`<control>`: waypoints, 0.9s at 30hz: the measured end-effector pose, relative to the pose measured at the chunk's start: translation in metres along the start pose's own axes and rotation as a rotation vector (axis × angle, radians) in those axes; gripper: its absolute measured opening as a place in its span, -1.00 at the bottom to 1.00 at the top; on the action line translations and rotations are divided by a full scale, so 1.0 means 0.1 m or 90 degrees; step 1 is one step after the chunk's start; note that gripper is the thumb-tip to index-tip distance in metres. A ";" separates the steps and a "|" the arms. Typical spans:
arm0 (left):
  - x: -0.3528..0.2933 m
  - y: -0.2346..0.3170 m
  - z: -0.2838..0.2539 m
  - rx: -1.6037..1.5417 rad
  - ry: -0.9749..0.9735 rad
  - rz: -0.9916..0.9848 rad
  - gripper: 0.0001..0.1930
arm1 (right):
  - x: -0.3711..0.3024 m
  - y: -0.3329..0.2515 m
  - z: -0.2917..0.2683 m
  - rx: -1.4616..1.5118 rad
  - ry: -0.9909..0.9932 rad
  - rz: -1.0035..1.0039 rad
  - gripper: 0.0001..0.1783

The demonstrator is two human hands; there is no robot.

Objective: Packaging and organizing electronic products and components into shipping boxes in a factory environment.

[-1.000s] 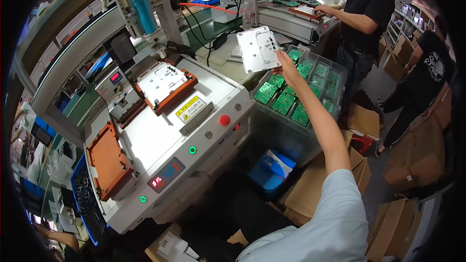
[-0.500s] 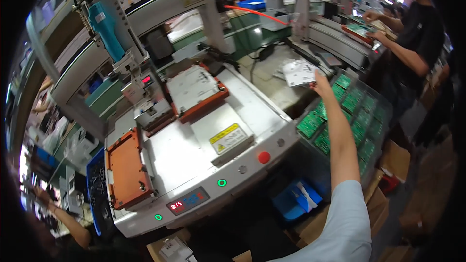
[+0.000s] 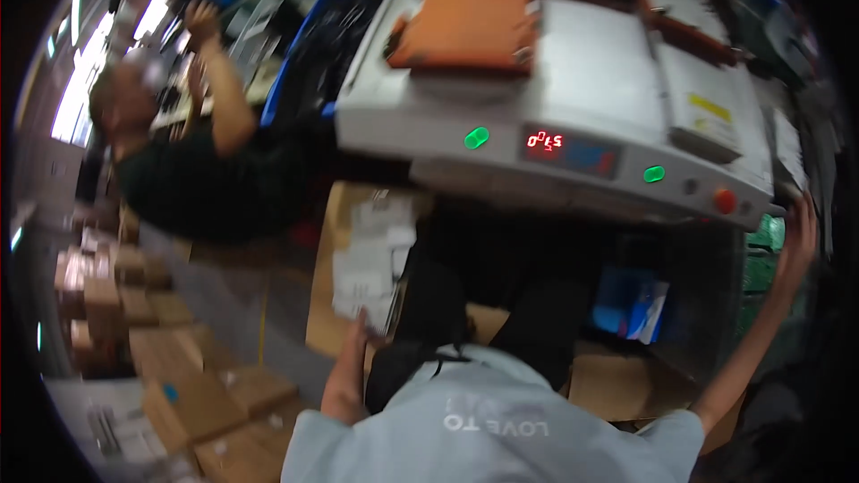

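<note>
My left hand [image 3: 361,329] reaches to the near edge of white flat panels [image 3: 365,273] in an open cardboard box [image 3: 327,304] beside my legs. Its fingers are blurred and partly hidden, so their grip cannot be made out. At the far right, my right hand [image 3: 796,237] points upward past the machine's corner. A white panel [image 3: 788,150] stands just beyond its fingertips; blur hides whether they hold it. The white bench machine [image 3: 595,63] lies ahead, with an orange fixture tray [image 3: 479,18] at its left and another fixture holding a white panel [image 3: 684,0] at its right.
Green circuit boards [image 3: 761,268] sit under my right forearm. A blue bin [image 3: 626,304] is below the machine; a blue-rimmed crate [image 3: 309,45] of dark parts stands left of it. Another person [image 3: 215,174] works at the left. Cardboard boxes [image 3: 192,402] are stacked on the floor.
The view has swung down and left, bringing my left hand and the panel box into sight. My right hand, earlier gripping a white panel, is now at the far right edge.
</note>
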State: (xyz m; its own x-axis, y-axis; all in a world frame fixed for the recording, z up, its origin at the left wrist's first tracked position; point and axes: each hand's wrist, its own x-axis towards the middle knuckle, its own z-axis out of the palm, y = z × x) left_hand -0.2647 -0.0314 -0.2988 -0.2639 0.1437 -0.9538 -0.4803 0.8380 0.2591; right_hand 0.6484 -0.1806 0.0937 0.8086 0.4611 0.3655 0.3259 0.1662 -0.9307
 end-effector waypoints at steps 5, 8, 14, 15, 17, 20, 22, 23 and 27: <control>-0.12 0.01 -0.07 0.027 -0.188 0.170 -0.43 | -1.80 -0.50 1.24 -0.040 -0.292 0.222 -0.66; -0.23 0.01 -0.11 0.174 -0.114 0.229 -0.52 | -2.61 -0.27 1.92 -0.131 -0.409 0.384 -0.65; 0.28 -0.11 -0.69 0.227 0.075 0.785 -0.41 | -3.92 0.57 2.64 -0.123 -0.699 0.236 -0.76; 0.21 -0.06 -0.45 0.324 0.239 0.802 -0.34 | -3.93 0.55 2.64 -0.147 -0.679 0.234 -0.76; -0.21 0.23 0.05 0.452 0.417 0.802 -0.29 | -3.86 0.45 2.65 -0.324 -0.601 0.285 -0.72; -0.16 0.68 -0.01 0.467 0.301 0.854 -0.37 | -3.84 0.55 2.68 -0.310 -0.594 0.309 -0.73; -0.04 0.87 0.00 0.371 0.037 0.712 -0.41 | -3.85 0.66 2.66 -0.258 -0.560 0.330 -0.74; -0.05 0.92 0.04 0.387 -0.001 0.684 -0.39 | -3.87 0.71 2.64 -0.234 -0.541 0.337 -0.74; -0.30 1.01 0.17 0.272 -0.244 0.527 -0.37 | -3.94 0.69 2.61 -0.225 -0.482 0.311 -0.75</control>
State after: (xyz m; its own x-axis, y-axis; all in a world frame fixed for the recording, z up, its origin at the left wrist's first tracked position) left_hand -0.2912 0.0577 -0.2470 -0.0559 0.8631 -0.5020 0.0930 0.5051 0.8580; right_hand 0.2249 -0.1233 -0.1190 0.4051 0.8697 -0.2820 0.2665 -0.4074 -0.8735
